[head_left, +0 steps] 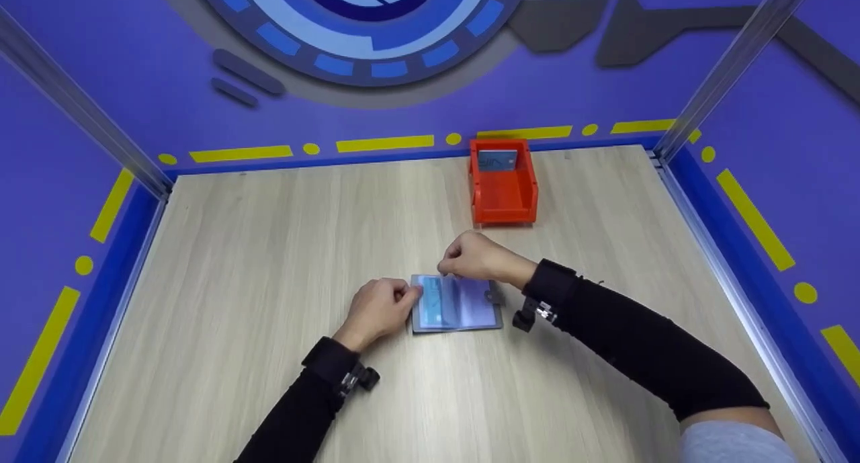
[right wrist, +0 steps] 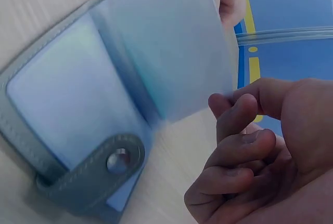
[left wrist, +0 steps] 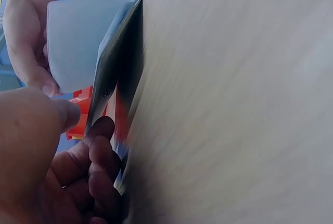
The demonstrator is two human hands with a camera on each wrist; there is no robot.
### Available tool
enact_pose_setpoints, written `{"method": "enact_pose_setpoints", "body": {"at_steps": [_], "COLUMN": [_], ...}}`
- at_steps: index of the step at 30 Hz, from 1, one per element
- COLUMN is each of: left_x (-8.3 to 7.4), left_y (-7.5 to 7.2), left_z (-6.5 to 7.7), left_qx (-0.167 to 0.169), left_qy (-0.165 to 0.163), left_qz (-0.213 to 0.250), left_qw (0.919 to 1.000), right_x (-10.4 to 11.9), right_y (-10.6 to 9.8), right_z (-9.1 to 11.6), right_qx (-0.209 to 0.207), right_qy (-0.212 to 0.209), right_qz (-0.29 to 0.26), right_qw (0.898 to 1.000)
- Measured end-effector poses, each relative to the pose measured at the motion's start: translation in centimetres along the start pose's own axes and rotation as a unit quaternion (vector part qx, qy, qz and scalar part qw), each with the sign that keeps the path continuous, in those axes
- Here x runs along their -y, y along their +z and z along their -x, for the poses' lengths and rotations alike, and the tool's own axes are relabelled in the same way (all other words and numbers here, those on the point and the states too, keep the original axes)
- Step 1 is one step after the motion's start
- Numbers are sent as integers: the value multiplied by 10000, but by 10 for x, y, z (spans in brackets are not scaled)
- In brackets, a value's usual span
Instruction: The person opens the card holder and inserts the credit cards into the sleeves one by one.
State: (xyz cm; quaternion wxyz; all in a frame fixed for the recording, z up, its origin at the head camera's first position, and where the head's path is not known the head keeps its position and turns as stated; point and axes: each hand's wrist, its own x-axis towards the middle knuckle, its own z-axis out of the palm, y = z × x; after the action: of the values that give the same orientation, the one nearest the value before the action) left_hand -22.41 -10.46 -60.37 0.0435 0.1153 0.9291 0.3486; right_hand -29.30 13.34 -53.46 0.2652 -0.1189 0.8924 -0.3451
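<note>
An open card holder (head_left: 476,310) with clear plastic sleeves and a grey stitched cover lies on the table. Its strap with a metal snap (right wrist: 118,160) sticks out at the right side. At the left edge, my left hand (head_left: 377,310) holds the cover (left wrist: 112,60) between thumb and fingers, the cover tilted up there. My right hand (head_left: 476,256) is at the top edge, pinching the corner of one raised plastic sleeve page (right wrist: 171,47) between thumb and index finger. A light blue card (head_left: 432,302) shows through the sleeve on the left half.
Beyond the right hand stands a red open-front bin (head_left: 505,216) with a card (head_left: 497,160) leaning at its back. Blue and purple panels (head_left: 376,123) wall the wooden table (head_left: 282,248) at the back and both sides.
</note>
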Motion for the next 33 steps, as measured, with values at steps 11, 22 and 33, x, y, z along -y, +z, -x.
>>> {"method": "enact_pose_setpoints", "body": {"at_steps": [11, 22, 33], "left_x": [-1, 0, 0], "left_y": [0, -3, -3], "left_z": [0, 0, 1], "left_qx": [71, 168, 169], "left_qy": [84, 83, 50], "left_qz": [156, 27, -24], "left_qw": [9998, 9998, 9998], "right_x": [3, 4, 10], "right_y": [21, 27, -3], "right_z": [-14, -15, 0], "right_qx": [-41, -15, 40], "right_qy": [27, -163, -666], "right_qz": [229, 106, 228], "right_qw": [9997, 9998, 9975]}}
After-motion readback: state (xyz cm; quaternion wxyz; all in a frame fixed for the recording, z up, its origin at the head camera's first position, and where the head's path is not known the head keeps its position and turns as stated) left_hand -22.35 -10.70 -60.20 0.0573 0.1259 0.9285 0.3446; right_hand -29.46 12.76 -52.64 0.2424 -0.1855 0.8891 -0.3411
